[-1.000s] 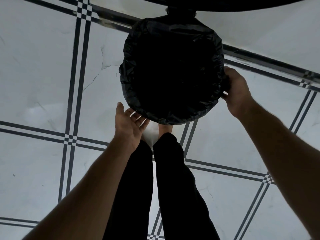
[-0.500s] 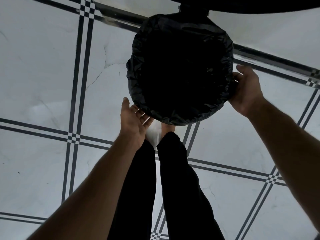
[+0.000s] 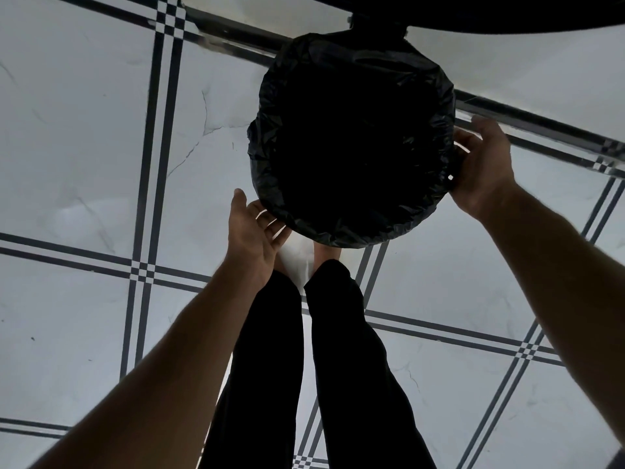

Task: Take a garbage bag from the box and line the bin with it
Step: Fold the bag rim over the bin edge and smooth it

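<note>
Here one bin, one garbage bag; left hand spread, right hand gripping bag.

Floor of large pale marble-look tiles, faintly veined, seen from above. Paired dark inlay lines run across it in two directions, forming a grid; where they cross, small black-and-white checker insets appear. A hairline crack marks one tile near the top centre. A dark threshold strip crosses diagonally at upper right, with a lighter surface beyond. Lighting is soft and dim, without hard shadows
</note>
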{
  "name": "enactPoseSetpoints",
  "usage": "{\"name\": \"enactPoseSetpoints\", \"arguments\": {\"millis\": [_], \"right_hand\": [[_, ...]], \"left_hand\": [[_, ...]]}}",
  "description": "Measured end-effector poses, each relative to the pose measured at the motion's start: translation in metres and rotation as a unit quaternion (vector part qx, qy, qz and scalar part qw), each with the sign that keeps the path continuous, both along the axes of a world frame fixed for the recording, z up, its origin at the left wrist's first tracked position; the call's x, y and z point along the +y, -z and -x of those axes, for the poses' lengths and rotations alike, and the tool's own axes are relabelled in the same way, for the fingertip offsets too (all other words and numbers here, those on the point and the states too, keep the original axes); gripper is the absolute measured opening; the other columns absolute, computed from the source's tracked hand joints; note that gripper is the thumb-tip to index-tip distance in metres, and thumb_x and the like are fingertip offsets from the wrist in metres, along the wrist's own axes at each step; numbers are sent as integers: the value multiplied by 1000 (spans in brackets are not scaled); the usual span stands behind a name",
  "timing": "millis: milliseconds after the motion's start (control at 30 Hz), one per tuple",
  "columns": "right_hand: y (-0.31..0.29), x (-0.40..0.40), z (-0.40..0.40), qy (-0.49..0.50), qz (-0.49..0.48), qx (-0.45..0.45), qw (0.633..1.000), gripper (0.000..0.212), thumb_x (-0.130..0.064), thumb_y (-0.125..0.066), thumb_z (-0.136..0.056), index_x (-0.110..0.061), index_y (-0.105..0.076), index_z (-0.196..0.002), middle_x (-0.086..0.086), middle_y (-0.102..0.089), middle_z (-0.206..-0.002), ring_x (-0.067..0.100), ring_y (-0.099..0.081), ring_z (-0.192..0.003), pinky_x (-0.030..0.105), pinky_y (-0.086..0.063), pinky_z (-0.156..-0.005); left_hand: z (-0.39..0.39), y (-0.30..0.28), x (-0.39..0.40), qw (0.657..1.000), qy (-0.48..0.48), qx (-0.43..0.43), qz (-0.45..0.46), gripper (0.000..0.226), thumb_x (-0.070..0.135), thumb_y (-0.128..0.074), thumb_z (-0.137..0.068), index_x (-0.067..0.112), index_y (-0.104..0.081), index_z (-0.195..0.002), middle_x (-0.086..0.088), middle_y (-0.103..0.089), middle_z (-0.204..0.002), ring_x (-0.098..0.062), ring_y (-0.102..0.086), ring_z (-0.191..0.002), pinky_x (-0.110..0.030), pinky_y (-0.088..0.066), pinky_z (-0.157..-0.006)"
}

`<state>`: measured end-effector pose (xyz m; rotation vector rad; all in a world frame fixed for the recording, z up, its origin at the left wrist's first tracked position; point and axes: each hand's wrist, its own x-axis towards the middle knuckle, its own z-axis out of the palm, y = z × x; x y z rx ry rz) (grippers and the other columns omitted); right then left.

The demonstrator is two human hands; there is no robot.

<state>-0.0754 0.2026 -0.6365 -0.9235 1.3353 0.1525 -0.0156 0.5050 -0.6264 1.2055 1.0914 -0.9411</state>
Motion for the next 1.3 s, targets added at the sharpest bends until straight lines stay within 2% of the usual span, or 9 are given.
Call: {"name": "enactPoseSetpoints", "arguments": {"millis": [267,433,533,667,800,900,1067,1167,1300], "right_hand": [[0,41,19,99,228,137,959,41,-36,-45,-86,-9,-61,-112,2,-56,-89,16,-52,-78,30,-42,-70],[-6,87,62,207,-6,116,971,43,-49,-42,-99,-13,-62,-112,5,-67,-112,18,-64,-101,34,-51,-92],[-8,105,71,261,-116,28,958,52,-55,-48,-97,-13,-61,-125,10,-68,-126,25,-65,-119,43,-50,-104],[-13,113,67,311,-127,8,942,52,-52,-49,-98,-9,-61,-124,13,-70,-124,28,-67,-117,45,-50,-104],[-20,106,59,243,-71,109,961,45,-47,-40,-103,-12,-61,-122,8,-66,-118,21,-65,-106,37,-51,-100],[-33,93,47,179,59,181,965,27,-31,-42,-101,-13,-59,-113,7,-61,-112,18,-59,-93,29,-51,-82],[-95,68,-2,136,232,71,961,13,-31,-43,-100,-26,-51,-110,0,-57,-107,15,-57,-88,25,-48,-73],[-144,53,-31,104,274,-13,956,13,-39,-42,-102,-35,-52,-109,-2,-58,-120,11,-61,-91,25,-52,-78],[-182,41,-48,126,260,-57,956,19,-36,-48,-97,-32,-62,-109,-6,-56,-108,9,-61,-89,24,-52,-78]], "left_hand": [[-9,-6,0,999,-7,-21,-31,47,50,-29,-105,16,-59,-102,-7,-66,-110,-23,-63,-108,-37,-49,-97],[-13,-9,2,1000,11,-20,0,54,53,-24,-104,13,-59,-112,-6,-67,-111,-21,-65,-104,-35,-52,-86],[-12,-10,5,1000,16,-13,14,56,54,-23,-104,13,-60,-108,-7,-67,-111,-22,-64,-105,-38,-50,-96],[-15,-13,10,1000,21,-8,17,56,56,-24,-103,14,-59,-114,-7,-66,-114,-22,-62,-110,-40,-44,-106],[-21,-20,12,998,37,-20,-54,49,51,-26,-104,17,-58,-117,-5,-63,-120,-21,-57,-116,-37,-41,-107],[-33,-31,12,987,64,-81,-126,43,41,-31,-105,11,-58,-123,-3,-62,-107,-18,-57,-103,-31,-46,-93],[-59,-79,-1,950,102,-268,-123,13,23,-47,-102,16,-55,-110,1,-58,-92,-11,-57,-83,-24,-48,-78],[-84,-121,-20,903,157,-389,-96,23,31,-47,-96,25,-58,-115,4,-59,-102,-11,-58,-90,-25,-52,-80],[-108,-163,-51,829,217,-506,-97,33,35,-46,-97,28,-62,-125,13,-52,-111,-12,-59,-106,-37,-54,-94]]}}
